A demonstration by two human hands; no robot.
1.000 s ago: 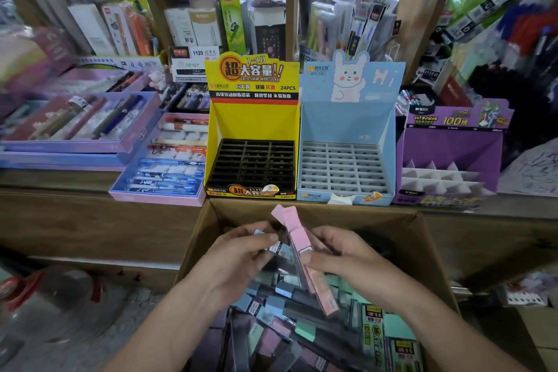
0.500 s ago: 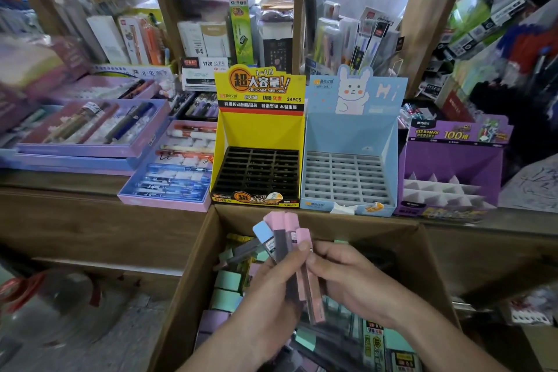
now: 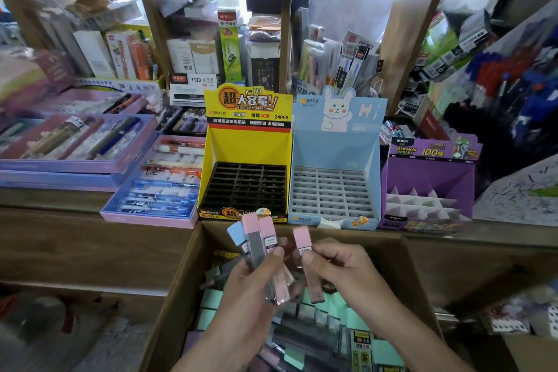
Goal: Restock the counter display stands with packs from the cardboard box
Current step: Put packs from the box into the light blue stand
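Note:
My left hand (image 3: 250,290) grips a fan of three slim packs (image 3: 256,241), one with a blue cap and two with pink caps, upright above the open cardboard box (image 3: 178,287). My right hand (image 3: 341,272) pinches a single pink-capped pack (image 3: 306,263), held apart to the right of the fan. The box holds several more packs (image 3: 317,320) with mint, purple and pink caps. On the counter behind stand a yellow stand (image 3: 246,157) with a black grid, a light blue rabbit stand (image 3: 335,160) with a grey grid, and a purple stand (image 3: 428,178); no packs show in any of their slots.
Flat trays of pens (image 3: 157,187) and purple gift sets (image 3: 72,142) lie left of the stands on the wooden counter (image 3: 60,199). Shelves crowded with stationery (image 3: 211,51) rise behind. More goods hang at the right (image 3: 498,75).
The bundle was held by both hands together; now my right hand has drawn one pink pack away to the right while my left hand keeps the others. Both hands rose toward the stands.

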